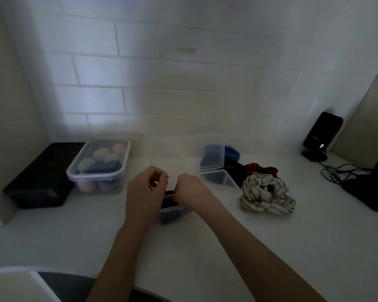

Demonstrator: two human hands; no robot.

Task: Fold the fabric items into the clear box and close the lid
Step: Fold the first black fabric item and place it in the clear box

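Head view. Dim light, white tabletop against a tiled wall. Clear box sits mid-tabletop, its lid raised toward the wall. A dark fabric piece lies in the box's near-left corner, directly under and between both hands.

Left hand: fingers curled inward, tips pressed together above the dark fabric; whether they pinch a fold of it I cannot tell. Right hand: fingers bent down over the box's near rim, touching or just over the dark fabric; grip hidden by the knuckles. The two hands are nearly touching.

Loose fabric waits to the right of the box: a striped cream cloth bunched just beside it, a red cloth behind that, a black cloth against the box's far-right side, a blue cloth seen partly through the lid.

Left of the box, near but apart: a lidded tub of rounded coloured items, then a black tray toward the tabletop's left edge. Right far corner holds a black speaker and cables. The near half of the tabletop is bare on both sides of the forearms.
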